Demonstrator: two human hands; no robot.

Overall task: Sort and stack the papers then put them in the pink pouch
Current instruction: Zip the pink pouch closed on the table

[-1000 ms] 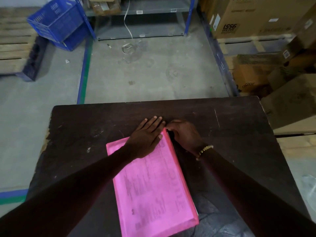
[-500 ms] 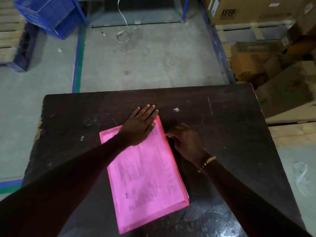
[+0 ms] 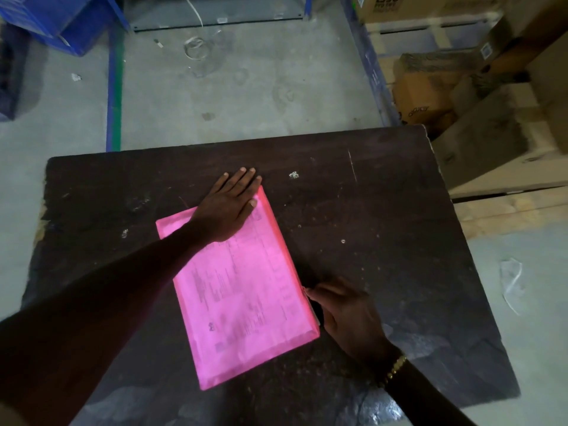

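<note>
the pink pouch point(image 3: 246, 290) lies flat on the dark desk point(image 3: 384, 226), printed papers showing through it. the left hand point(image 3: 229, 207) presses flat and spread on its far corner; the right hand point(image 3: 344, 309) pinches its right edge near the near corner.

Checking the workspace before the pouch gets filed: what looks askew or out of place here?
The pink pouch lies skewed to the table edges. White scraps dot the tabletop, and the table's left edge looks chipped.
</note>
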